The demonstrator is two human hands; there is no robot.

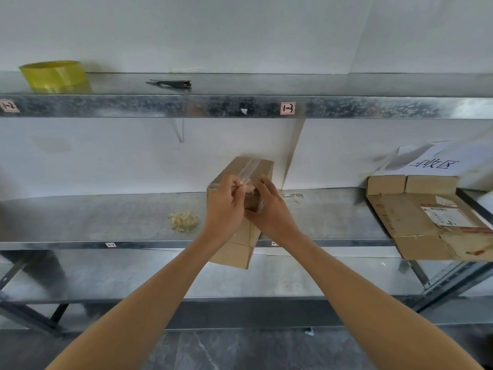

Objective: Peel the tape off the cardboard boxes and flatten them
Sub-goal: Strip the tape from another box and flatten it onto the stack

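Observation:
A small brown cardboard box (pixel 241 247) is held up in front of the middle metal shelf, tilted with its top away from me. Clear tape (pixel 250 169) runs along its top face. My left hand (pixel 225 206) pinches the near end of that tape at the box's top edge. My right hand (pixel 269 209) grips the box's right side, thumb by the tape end. Both forearms reach in from below.
A stack of flattened cardboard boxes (pixel 426 220) lies on the shelf at right, under a white paper sign (pixel 437 164). A crumpled tape wad (pixel 184 221) sits on the shelf (pixel 93 220) left of my hands. On the upper shelf are a yellow tape roll (pixel 57 76) and dark scissors (pixel 170 83).

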